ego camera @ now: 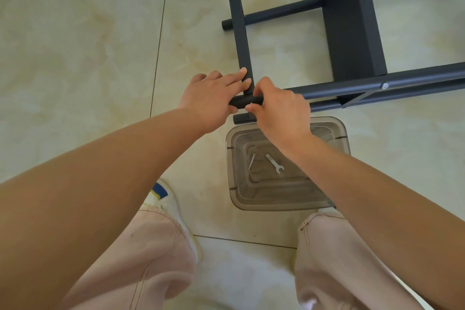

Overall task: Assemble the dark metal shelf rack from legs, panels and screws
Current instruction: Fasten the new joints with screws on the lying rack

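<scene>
The dark metal rack [349,33] lies on its side on the tiled floor, with round legs and flat panels joined. My left hand [211,99] grips the end of the near leg [245,101], its fingers stretched along the narrow end panel [240,27]. My right hand [279,108] pinches something at the joint of that leg and panel; what it holds is hidden. A silver screw head [385,86] shows further along the same leg. A second leg end [242,118] pokes out just below my hands.
A clear plastic box [281,199] stands on the floor under my right wrist, holding one screw [251,160] and a small flat wrench [274,163]. My knees and a white shoe [163,196] fill the bottom. Bare tiles spread to the left.
</scene>
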